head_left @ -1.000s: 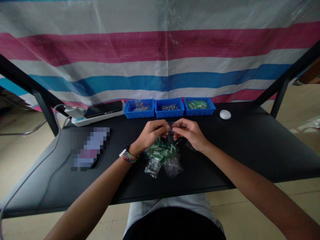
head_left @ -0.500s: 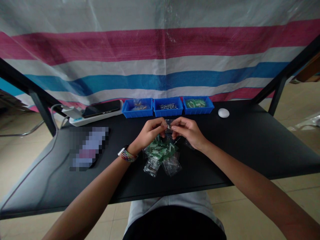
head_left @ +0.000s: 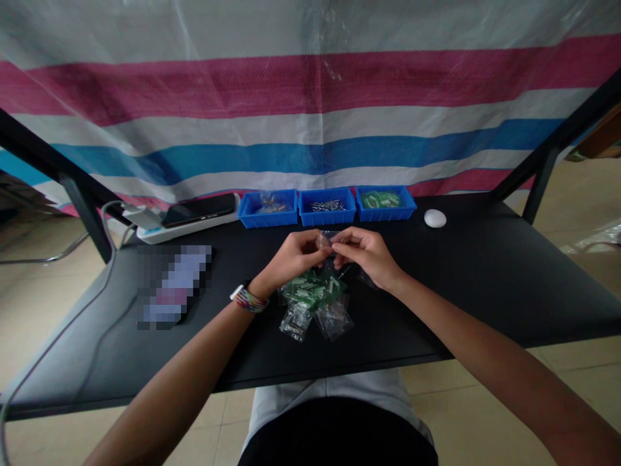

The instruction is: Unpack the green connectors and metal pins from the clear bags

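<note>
Grip of left hand point(head_left: 301, 255) and right hand point(head_left: 365, 254), on the far side of the green pile point(head_left: 312, 291), pinches a small clear bag point(head_left: 331, 235).
Left thumb point(head_left: 319, 254) now reaches nearer the right fingertips point(head_left: 336, 246) than before, so both hands work one spot; the bag's direction and long axis are too hidden to tell.

Head-worn view, looking forward, down across table point(head_left: 495, 259)

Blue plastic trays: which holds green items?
The rightmost blue plastic tray, nearest the white oval object; the middle tray holds silvery pins, the left tray clear plastic packets.
</note>
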{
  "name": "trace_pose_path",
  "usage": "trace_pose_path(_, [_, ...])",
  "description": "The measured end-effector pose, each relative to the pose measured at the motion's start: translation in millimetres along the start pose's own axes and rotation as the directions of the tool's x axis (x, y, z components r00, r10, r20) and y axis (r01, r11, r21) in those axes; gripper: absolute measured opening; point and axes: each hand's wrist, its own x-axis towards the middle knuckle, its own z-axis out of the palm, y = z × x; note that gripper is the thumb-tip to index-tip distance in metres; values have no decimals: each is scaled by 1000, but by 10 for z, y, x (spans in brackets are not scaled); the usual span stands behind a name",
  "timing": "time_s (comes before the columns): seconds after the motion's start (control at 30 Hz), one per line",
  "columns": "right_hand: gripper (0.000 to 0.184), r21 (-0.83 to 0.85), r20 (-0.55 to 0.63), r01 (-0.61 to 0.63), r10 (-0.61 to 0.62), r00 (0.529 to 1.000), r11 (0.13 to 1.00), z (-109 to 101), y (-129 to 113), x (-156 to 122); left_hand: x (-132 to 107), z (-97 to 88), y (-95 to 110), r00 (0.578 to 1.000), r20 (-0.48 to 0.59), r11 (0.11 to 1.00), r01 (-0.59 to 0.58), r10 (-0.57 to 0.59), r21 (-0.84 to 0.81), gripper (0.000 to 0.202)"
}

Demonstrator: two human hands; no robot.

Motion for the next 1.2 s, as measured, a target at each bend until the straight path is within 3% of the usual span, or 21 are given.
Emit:
trace_pose_path(0.17, [39,3,10,-8,8,1000,1000,1,-2,-1,20,-32,-14,999,-33,1000,-28,28,1,40])
trace_pose_path(0.5, [42,-37,20,-6,6,1000,999,-13,14,23,22,-50,-54,999,45,999,5,-3,-39,40])
trace_pose_path(0.7, [39,-46,36,-19,21,999,999,-6,17,-1,17,-49,-53,999,40,999,2,-1,-34,35])
trace_pose_path(0.97, [35,-58,26,67,-66,997,996,-3,17,5,11,-48,-26,999,48,998,-18,21,-62,28])
trace_pose_path(1.07, [33,-77,13,114,-113,993,990,0,26,8,9,-57,-16,999,50,1000,5,-3,-26,34])
trace_pose_path(1.2, [29,-161,-55,223,-235,971,961,-3,20,-14,13,-83,-30,999,27,1000,27,-27,-3,63])
